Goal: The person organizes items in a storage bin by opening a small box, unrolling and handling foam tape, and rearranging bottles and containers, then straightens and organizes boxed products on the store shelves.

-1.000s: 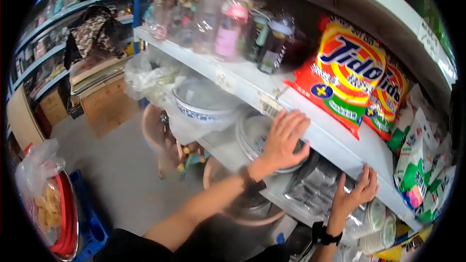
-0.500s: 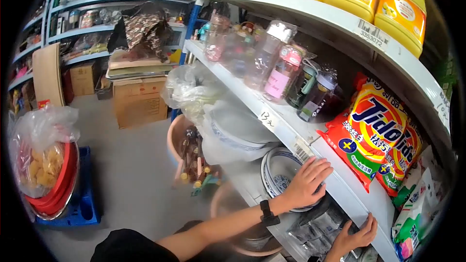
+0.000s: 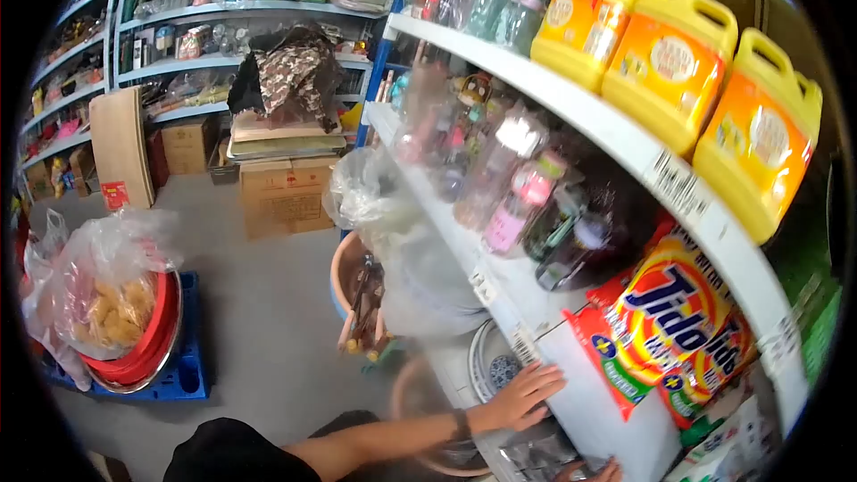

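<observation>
My left hand, fingers stretched, rests on the front edge of the white middle shelf. It holds nothing. Of my right hand, only a few fingers show at the bottom of the view, at the same shelf edge; the rest is cut off. Above and right of the hands lie red and yellow "Jido" detergent bags. Below my left hand, a blue-and-white patterned bowl is partly hidden under the shelf. Dark plastic-wrapped goods sit beneath my hands.
Yellow jugs line the upper shelf; drinking bottles stand on the middle one. A peach tub holds long-handled items. Red basins sit on a blue pallet. A cardboard box stands on the floor behind.
My view has shifted, so the shelves sit lower in it. Both hands stay at the shelf edge and appear lower; my right hand is now mostly out of view.
</observation>
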A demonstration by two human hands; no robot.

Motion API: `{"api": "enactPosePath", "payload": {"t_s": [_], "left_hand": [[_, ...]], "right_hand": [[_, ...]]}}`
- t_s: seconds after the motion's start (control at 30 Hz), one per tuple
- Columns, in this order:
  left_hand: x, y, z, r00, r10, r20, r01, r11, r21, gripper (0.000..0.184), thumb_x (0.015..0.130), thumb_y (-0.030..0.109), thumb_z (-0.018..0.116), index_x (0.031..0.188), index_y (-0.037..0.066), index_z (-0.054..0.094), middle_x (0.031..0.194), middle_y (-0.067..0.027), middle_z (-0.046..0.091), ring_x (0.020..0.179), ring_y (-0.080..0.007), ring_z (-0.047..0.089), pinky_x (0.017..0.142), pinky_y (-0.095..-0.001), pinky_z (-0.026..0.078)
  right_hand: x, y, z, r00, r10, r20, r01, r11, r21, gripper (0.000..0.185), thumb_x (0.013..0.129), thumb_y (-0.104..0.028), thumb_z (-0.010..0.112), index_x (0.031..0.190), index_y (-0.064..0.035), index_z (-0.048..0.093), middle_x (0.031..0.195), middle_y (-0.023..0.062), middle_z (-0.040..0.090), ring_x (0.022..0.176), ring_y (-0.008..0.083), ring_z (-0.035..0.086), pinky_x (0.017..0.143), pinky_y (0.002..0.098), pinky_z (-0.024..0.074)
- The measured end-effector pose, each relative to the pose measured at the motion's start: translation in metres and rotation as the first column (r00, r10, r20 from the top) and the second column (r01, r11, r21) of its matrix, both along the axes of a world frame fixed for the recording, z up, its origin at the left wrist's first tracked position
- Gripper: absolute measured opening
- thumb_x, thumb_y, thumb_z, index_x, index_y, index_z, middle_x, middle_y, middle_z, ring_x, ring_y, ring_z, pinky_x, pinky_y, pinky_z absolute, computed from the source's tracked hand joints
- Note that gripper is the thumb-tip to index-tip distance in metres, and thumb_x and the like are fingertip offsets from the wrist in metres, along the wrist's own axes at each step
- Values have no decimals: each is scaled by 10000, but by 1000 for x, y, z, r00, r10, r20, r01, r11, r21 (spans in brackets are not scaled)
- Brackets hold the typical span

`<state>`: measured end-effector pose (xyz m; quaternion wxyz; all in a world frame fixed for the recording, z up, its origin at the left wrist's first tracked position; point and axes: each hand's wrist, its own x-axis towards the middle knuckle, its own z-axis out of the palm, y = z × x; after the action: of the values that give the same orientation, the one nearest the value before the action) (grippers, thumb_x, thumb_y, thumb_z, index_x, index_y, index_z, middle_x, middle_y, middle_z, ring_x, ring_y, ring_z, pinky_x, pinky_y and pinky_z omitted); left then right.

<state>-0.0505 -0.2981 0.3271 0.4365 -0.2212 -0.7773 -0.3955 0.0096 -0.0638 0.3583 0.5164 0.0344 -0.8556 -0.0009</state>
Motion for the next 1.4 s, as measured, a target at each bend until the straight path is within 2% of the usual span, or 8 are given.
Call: {"api": "enactPosePath", "payload": {"t_s": [0.33,0.53,0.73,0.97,1.07,1.2,1.27,1.4], "left_hand": [[52,-19,62,903,87,421,30,964,-264,694,912,383,566,1487,67,341,1544,-124,335,1470,-251,246,1189,-561,93],[105,3,173,704,18,710,279,912,-301,633,972,447,485,1488,103,355,1548,-115,333,1440,-269,296,1183,-529,148],[157,22,200,815,-233,531,439,846,-303,564,1038,387,374,1534,136,281,1569,-126,297,1452,-297,262,1201,-496,121],[214,-41,265,870,-233,435,303,948,-98,581,993,349,420,1477,35,350,1516,-195,358,1412,-355,309,1198,-498,143],[222,-63,348,491,15,871,322,926,-198,588,1009,386,371,1475,28,351,1453,-194,444,1371,-368,370,1167,-502,228],[221,-75,253,693,-200,692,84,977,198,652,1028,495,294,1466,17,357,1402,-182,508,1346,-337,427,1112,-489,325],[213,-83,212,356,-613,705,-126,716,687,733,1010,592,284,1464,23,363,1369,-156,547,1306,-296,484,1060,-455,389],[214,-72,276,312,-902,299,-235,232,944,775,982,653,315,1451,40,389,1375,-134,545,1282,-253,506,1052,-387,405]], "right_hand": [[26,20,21,654,-181,734,183,980,79,749,904,-432,543,1505,-44,318,1556,182,297,1434,401,247,1144,633,174],[61,-15,128,333,177,926,-31,984,-177,724,894,-404,578,1464,-22,351,1533,155,307,1412,379,275,1147,605,161],[95,-96,225,-51,892,450,5,451,-893,629,891,-343,588,1408,-25,421,1462,151,387,1354,348,356,1141,555,204],[130,-143,278,-237,935,-264,281,-194,-940,523,888,-271,599,1342,-30,502,1379,146,481,1285,312,451,1134,497,255],[128,-130,225,-211,905,-369,508,-221,-832,621,1003,-432,410,1449,-1,380,1503,168,377,1380,297,379,1173,444,220],[140,-115,277,-220,962,-159,286,-93,-954,628,1010,-438,392,1460,-1,366,1516,190,355,1394,315,360,1169,471,217],[144,-112,306,-173,979,110,-88,96,-991,631,1013,-441,383,1465,-1,359,1522,201,343,1401,324,350,1167,484,216],[150,-137,319,152,837,526,-714,461,-526,638,1019,-447,365,1476,-2,344,1534,222,321,1415,343,330,1163,510,213]]}}
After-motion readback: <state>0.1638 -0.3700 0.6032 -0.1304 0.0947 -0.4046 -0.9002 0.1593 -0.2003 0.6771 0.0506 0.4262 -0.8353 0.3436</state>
